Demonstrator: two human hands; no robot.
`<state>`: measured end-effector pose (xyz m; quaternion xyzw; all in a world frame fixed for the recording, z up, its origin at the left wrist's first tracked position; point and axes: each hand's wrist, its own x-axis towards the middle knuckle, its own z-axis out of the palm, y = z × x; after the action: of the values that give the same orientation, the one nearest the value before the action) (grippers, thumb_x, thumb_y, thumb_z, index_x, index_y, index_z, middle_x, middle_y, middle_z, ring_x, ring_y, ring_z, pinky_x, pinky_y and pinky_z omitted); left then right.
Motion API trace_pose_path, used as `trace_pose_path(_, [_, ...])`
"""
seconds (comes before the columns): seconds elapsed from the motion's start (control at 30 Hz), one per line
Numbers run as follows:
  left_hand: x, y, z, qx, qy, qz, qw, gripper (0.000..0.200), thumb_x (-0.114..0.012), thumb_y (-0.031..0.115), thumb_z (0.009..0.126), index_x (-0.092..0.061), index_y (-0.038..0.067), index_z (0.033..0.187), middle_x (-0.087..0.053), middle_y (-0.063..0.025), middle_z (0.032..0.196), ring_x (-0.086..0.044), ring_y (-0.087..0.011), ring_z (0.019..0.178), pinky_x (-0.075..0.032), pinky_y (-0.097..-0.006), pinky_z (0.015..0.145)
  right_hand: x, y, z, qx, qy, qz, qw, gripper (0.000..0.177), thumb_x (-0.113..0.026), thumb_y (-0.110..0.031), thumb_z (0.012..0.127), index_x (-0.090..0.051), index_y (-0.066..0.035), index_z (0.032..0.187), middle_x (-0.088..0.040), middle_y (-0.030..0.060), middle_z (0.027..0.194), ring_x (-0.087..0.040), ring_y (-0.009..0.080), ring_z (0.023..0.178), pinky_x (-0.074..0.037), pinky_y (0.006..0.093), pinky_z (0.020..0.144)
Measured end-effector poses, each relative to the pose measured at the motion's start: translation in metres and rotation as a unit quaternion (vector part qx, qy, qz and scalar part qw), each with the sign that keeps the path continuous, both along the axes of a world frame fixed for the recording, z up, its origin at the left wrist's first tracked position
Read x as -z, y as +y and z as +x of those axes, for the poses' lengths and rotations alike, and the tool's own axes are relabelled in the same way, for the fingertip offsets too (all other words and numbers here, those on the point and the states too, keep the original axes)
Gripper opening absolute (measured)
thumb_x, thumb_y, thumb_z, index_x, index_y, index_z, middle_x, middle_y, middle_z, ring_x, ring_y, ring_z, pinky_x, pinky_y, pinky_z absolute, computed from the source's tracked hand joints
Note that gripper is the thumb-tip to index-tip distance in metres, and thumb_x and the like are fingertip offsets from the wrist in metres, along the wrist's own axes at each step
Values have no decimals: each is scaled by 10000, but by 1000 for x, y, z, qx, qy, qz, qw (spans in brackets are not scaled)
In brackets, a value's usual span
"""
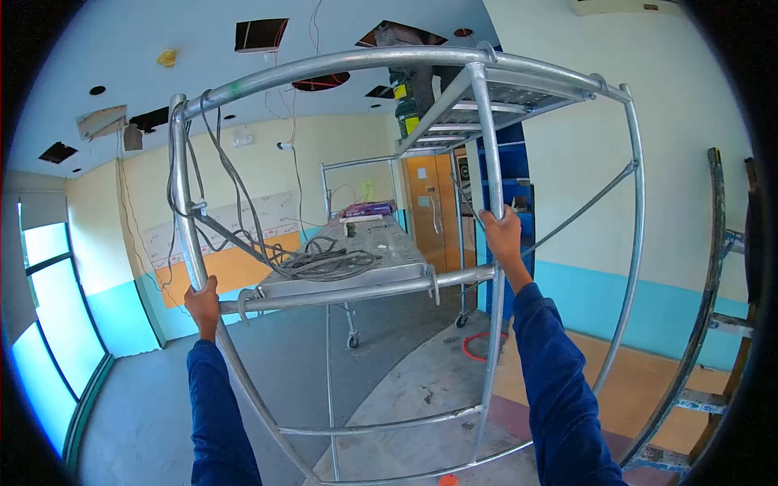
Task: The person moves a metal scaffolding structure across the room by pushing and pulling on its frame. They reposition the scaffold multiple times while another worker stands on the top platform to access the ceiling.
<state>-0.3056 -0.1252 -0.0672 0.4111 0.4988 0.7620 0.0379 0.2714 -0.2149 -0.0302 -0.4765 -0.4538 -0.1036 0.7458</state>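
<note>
A metal scaffold frame stands right in front of me. My left hand is wrapped around its left upright, just beside the end of the middle crossbar. Higher up, my right hand grips the central upright, its fingers closed around the tube. Between my hands, a lower platform carries a loose heap of grey cable. More of that cable hangs from the top bar on the left. A purple package lies toward the platform's far end.
On the upper platform a person stands, head hidden in a ceiling opening. Caster wheels show at the scaffold's foot. A ladder stands at the right. Wires dangle from the ceiling; a red hose lies on the floor.
</note>
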Motion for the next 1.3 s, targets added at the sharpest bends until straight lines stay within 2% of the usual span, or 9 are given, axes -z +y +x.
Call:
trace_pose_path(0.4, [1, 0, 0, -19, 25, 17, 999, 349, -707, 323, 732, -617, -12, 768, -575, -84, 577, -547, -182, 509, -448, -356, 529, 3, 12, 9, -7, 4, -8, 1000, 341, -658, -274, 796, -623, 51, 893, -663, 216, 772, -672, 289, 732, -508, 394, 697])
trace_pose_path(0.5, [0, -3, 1, -24, 24, -9, 999, 365, -709, 328, 732, -626, -23, 787, -582, -91, 583, -554, -192, 513, -454, -362, 539, 3, 13, 12, -7, -9, -13, 1000, 335, -656, -269, 794, -617, 52, 883, -656, 200, 756, -663, 272, 724, -504, 390, 693])
trace_pose_path(0.6, [1, 1, 0, -36, 28, 4, 999, 357, -714, 341, 739, -597, 5, 772, -573, -73, 569, -547, -160, 486, -440, -332, 476, 5, 17, 12, 3, -29, 35, 999, 281, -674, -245, 805, -594, 23, 834, -567, 54, 621, -544, 119, 528, -434, 298, 477])
trace_pose_path(0.7, [3, 4, -2, -33, 34, 23, 999, 357, -713, 344, 743, -602, 6, 777, -576, -78, 572, -549, -163, 489, -438, -334, 478, 5, 17, 11, -14, -16, 38, 999, 291, -678, -251, 805, -594, 26, 831, -571, 57, 631, -541, 122, 534, -438, 300, 489])
trace_pose_path(0.8, [0, -1, 0, -27, 25, -13, 999, 361, -703, 328, 732, -631, -19, 800, -588, -96, 593, -562, -188, 524, -454, -355, 542, 2, 6, 5, -11, -10, 3, 1000, 329, -653, -266, 798, -613, 49, 881, -645, 172, 739, -638, 224, 697, -497, 373, 679])
trace_pose_path(1.1, [1, 1, -1, -25, 36, 2, 999, 367, -714, 362, 755, -607, 12, 778, -578, -78, 585, -549, -167, 501, -444, -341, 497, 3, 14, 11, -31, 10, -8, 999, 336, -658, -266, 811, -626, 54, 906, -652, 172, 753, -645, 222, 708, -501, 366, 687])
trace_pose_path(1.3, [0, -3, 2, -34, 24, 3, 999, 357, -718, 328, 745, -624, -13, 786, -580, -79, 581, -545, -171, 503, -444, -349, 516, 3, 12, 8, -15, 4, -6, 1000, 327, -653, -262, 808, -631, 50, 904, -654, 173, 752, -651, 238, 711, -503, 369, 692])
